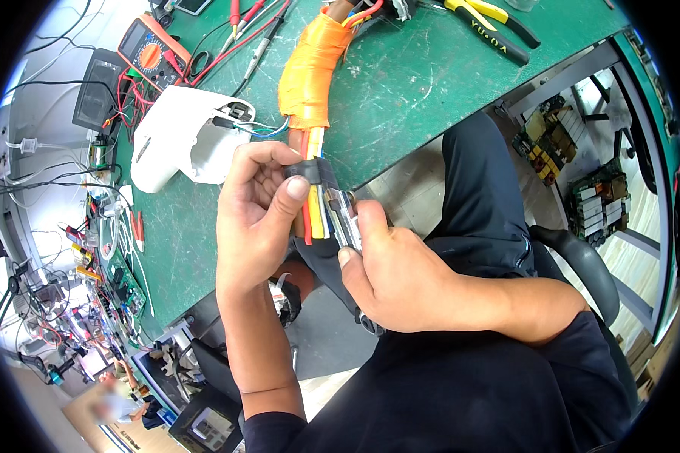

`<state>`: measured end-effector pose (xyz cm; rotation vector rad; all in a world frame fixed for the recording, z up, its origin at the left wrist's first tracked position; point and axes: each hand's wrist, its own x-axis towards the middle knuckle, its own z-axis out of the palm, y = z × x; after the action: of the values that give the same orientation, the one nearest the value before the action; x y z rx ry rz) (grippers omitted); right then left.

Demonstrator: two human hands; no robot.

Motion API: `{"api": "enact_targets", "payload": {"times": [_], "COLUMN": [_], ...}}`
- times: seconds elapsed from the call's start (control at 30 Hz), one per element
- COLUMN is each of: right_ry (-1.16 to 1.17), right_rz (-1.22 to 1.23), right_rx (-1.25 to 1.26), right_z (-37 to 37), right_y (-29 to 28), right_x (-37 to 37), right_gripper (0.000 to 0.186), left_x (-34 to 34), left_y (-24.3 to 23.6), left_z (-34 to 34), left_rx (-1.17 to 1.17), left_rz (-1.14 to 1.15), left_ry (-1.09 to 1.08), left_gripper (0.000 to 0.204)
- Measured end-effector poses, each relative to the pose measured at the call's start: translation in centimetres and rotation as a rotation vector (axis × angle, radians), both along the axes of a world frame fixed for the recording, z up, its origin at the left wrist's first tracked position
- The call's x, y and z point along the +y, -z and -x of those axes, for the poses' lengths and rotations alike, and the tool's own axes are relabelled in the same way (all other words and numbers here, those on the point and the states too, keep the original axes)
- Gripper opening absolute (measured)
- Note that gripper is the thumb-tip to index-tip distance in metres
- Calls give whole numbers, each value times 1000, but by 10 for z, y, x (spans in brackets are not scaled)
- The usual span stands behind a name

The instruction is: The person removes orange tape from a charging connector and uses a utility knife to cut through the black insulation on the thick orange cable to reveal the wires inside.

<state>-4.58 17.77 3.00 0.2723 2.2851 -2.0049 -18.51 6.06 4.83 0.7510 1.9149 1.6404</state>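
Note:
A thick cable wrapped in orange tape runs down from the far edge of the green table. Below the tape its loose wires, red, yellow, brown and white among them, hang past the table edge. A black band goes around these wires. My left hand is closed on the bundle at the band, with thumb and forefinger on it. In my right hand is a silver metal tool, held against the wires' right side. My palm and fingers hide most of it, so its exact kind is unclear.
A white plastic housing with thin wires lies left of the cable. Beyond it is an orange multimeter with probe leads. Yellow-black pliers lie at the far right. Circuit boards sit on a lower shelf; a chair armrest stands beside me.

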Motion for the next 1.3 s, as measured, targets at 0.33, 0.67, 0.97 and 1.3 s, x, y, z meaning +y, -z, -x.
{"api": "enact_targets", "payload": {"times": [0.33,0.67,0.97,1.3], "right_ry": [-47,187,209,94], "right_rz": [20,102,-228,-1304], "right_rx": [-14,110,157,451], "right_z": [-13,-24,-18,19], "right_y": [1,9,-12,-31], "right_x": [-10,-7,53,115], "right_gripper": [38,36,37,54], "left_x": [-1,-4,-3,-7], "left_y": [4,1,1,-3], "left_z": [2,2,-16,-26], "left_rx": [36,199,207,39], "left_rz": [3,120,129,157], "left_ry": [-13,-15,-284,-537], "left_gripper": [22,22,25,28]}}
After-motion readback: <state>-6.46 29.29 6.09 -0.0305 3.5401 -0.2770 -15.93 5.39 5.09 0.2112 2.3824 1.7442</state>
